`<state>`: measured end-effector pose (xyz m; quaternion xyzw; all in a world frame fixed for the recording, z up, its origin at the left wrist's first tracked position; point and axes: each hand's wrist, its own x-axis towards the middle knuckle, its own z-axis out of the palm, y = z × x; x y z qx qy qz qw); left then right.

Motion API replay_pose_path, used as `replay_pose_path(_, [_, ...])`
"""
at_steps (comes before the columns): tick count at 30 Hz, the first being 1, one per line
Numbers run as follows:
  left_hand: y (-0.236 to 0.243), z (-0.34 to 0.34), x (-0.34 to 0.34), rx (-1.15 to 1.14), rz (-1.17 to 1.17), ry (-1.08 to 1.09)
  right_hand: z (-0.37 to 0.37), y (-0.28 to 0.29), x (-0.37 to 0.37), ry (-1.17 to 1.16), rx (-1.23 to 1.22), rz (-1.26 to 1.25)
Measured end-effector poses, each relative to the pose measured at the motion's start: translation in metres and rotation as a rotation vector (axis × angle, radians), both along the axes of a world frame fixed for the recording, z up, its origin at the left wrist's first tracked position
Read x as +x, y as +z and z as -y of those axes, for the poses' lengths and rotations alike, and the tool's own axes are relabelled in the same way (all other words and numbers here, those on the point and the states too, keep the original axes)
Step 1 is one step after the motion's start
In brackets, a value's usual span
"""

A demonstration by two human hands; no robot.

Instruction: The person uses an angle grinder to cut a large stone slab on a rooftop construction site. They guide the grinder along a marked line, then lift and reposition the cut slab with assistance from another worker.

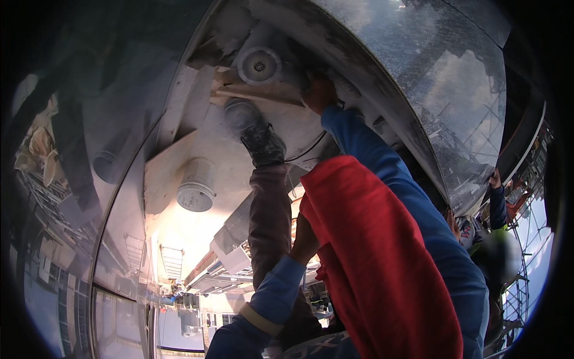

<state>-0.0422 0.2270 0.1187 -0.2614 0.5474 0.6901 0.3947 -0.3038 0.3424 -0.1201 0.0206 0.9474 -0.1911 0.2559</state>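
Reaching forward, my right hand (321,94) is closed in shadow, beside a dusty, pale round disc (259,66) with a small metal hub. What its fingers grip cannot be made out. My left hand (305,238) is low, next to my dark trouser leg (268,206); a large red cloth (373,245) covers its fingers. Blue sleeves cover both arms, with a pale band round the left one. My dusty dark boot (254,131) rests on the pale surface, just below a wooden strip (260,96).
A dusty white bucket (197,186) stands left of my boot. Glossy panels (445,78) rise on both sides, reflecting scaffolding and sky. A dark cable (311,148) lies right of the boot. At the far right is another person in a pale helmet (502,251), one hand (495,178) at the panel edge.
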Motion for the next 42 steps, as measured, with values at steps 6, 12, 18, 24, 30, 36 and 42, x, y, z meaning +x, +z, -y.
replay_pose_path(6, [0.007, 0.008, -0.011, -0.05, -0.041, -0.028, 0.003, 0.027, 0.016, -0.024, -0.022, -0.063])
replay_pose_path(12, [0.043, 0.025, -0.089, -0.314, -0.241, -0.063, 0.0, 0.151, 0.075, -0.369, -0.232, 0.171])
replay_pose_path(18, [0.08, 0.03, -0.241, -0.604, -0.472, 0.294, -0.036, 0.314, 0.073, -0.421, -0.533, 0.305])
replay_pose_path(24, [0.086, -0.02, -0.369, -0.74, -0.598, 0.542, -0.209, 0.423, -0.029, -0.391, -0.014, -0.526])
replay_pose_path(30, [0.088, -0.065, -0.393, -0.797, -0.556, 0.794, -0.334, 0.37, -0.072, -0.462, -0.034, -0.159])
replay_pose_path(36, [0.088, -0.073, -0.396, -1.029, -0.6, 0.621, -0.332, 0.354, -0.069, -0.559, -0.243, -0.198])
replay_pose_path(42, [0.085, -0.073, -0.406, -1.133, -0.58, 0.512, -0.331, 0.366, -0.081, -0.571, -0.193, -0.065])
